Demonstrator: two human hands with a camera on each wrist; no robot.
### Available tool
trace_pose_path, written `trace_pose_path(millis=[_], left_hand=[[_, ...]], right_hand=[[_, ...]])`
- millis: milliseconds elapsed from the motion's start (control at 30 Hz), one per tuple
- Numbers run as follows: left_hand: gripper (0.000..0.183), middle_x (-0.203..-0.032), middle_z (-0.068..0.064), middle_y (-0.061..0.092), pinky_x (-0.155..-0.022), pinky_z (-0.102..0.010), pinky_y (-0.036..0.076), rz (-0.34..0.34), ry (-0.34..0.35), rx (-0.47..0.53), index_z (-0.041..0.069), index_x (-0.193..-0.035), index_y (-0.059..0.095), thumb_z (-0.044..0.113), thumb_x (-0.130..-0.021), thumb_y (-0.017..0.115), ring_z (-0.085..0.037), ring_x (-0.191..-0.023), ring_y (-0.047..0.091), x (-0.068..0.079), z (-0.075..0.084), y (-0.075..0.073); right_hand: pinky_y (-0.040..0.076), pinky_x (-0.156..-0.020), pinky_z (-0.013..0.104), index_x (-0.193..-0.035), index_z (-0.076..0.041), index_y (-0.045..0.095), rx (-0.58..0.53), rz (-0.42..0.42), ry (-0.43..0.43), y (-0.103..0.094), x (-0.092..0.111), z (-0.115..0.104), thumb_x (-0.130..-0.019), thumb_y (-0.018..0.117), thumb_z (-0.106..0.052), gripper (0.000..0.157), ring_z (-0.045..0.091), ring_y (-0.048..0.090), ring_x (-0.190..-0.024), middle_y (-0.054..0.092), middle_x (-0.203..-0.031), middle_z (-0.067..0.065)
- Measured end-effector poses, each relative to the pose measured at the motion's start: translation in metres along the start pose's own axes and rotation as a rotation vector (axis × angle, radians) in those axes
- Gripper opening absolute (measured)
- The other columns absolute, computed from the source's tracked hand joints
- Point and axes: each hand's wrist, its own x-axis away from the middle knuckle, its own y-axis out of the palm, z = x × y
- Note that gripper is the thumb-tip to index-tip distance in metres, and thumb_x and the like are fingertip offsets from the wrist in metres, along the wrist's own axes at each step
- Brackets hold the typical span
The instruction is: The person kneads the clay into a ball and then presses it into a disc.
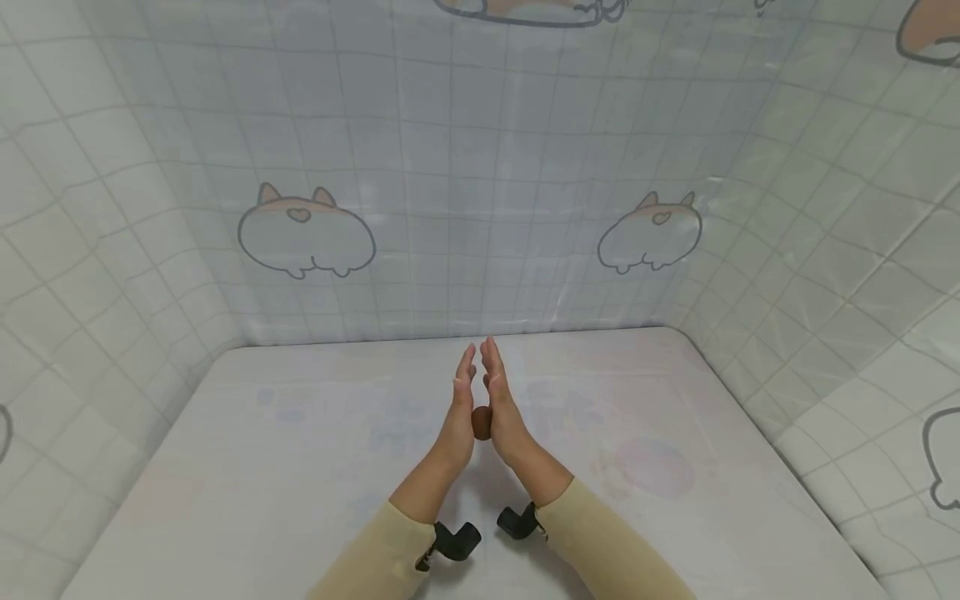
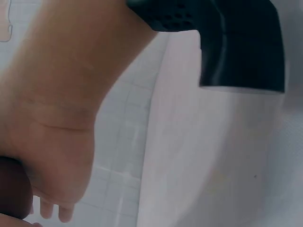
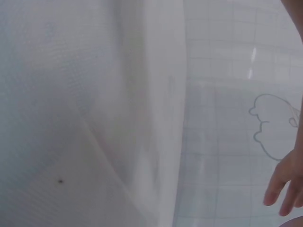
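Note:
A small brown ball (image 1: 482, 423) sits between the two palms, low down near the heels of the hands. The left hand (image 1: 459, 417) presses it from the left with its fingers straight and pointing away. From the other side the right hand (image 1: 507, 412) presses it, its fingers also extended. The fingertips of both hands stand close together with a narrow gap. In the left wrist view the dark brown ball (image 2: 14, 188) shows at the left edge against the left palm (image 2: 57, 156). The right wrist view shows only fingers (image 3: 273, 189) at its right edge; the ball is out of sight there.
Both hands are above a pale table (image 1: 300, 467) with faint coloured prints. Black wrist camera mounts (image 1: 459, 542) stick out from the beige sleeves (image 1: 382, 554). Grid-patterned curtains (image 1: 465, 183) with cartoon animals enclose the back and sides.

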Motion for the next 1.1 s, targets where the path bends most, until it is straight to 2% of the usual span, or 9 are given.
trace_pose_path(millis=[233, 433, 633, 867, 1100], left_hand=[[0.084, -0.167, -0.011, 0.003, -0.110, -0.074, 0.001, 0.033, 0.039, -0.007, 0.029, -0.162, -0.001, 0.077, -0.093, 0.001, -0.029, -0.153, 0.001, -0.001, 0.004, -0.005], [0.084, -0.166, -0.013, 0.005, -0.111, -0.072, 0.002, 0.082, 0.018, -0.007, 0.034, -0.161, 0.002, 0.080, -0.091, 0.003, -0.028, -0.153, 0.003, -0.007, 0.001, -0.010], [0.078, -0.166, -0.013, 0.007, -0.112, -0.071, 0.002, 0.111, -0.026, -0.015, 0.033, -0.162, 0.004, 0.075, -0.096, 0.004, -0.029, -0.153, 0.005, -0.009, -0.004, -0.017], [0.072, -0.167, -0.008, 0.005, -0.112, -0.070, 0.002, 0.098, -0.065, -0.022, 0.027, -0.162, 0.006, 0.065, -0.101, 0.002, -0.033, -0.153, 0.003, -0.007, -0.012, -0.020], [0.067, -0.168, -0.004, 0.001, -0.111, -0.073, 0.002, 0.048, -0.159, -0.069, 0.030, -0.162, 0.006, 0.061, -0.103, 0.001, -0.034, -0.152, 0.001, -0.002, -0.017, -0.017]], right_hand=[[0.010, -0.120, 0.053, -0.162, -0.022, -0.004, -0.008, -0.060, 0.012, 0.005, 0.006, 0.001, -0.098, 0.010, -0.073, 0.083, 0.019, 0.005, -0.153, 0.004, -0.168, 0.002], [0.009, -0.120, 0.055, -0.162, -0.020, -0.005, -0.041, -0.105, -0.025, 0.011, 0.012, -0.003, -0.099, 0.011, -0.072, 0.083, 0.022, 0.004, -0.153, 0.003, -0.168, 0.004], [0.008, -0.119, 0.058, -0.162, -0.020, -0.005, -0.065, -0.134, -0.076, 0.015, 0.016, -0.007, -0.100, 0.013, -0.070, 0.082, 0.024, 0.004, -0.153, 0.002, -0.168, 0.005], [0.009, -0.119, 0.058, -0.162, -0.017, -0.004, -0.047, -0.117, -0.107, 0.016, 0.020, -0.015, -0.100, 0.013, -0.071, 0.084, 0.026, 0.005, -0.153, 0.005, -0.167, 0.009], [0.012, -0.119, 0.057, -0.162, -0.016, -0.002, 0.030, -0.056, -0.150, 0.011, 0.015, -0.023, -0.100, 0.011, -0.070, 0.083, 0.026, 0.009, -0.153, 0.010, -0.167, 0.009]])
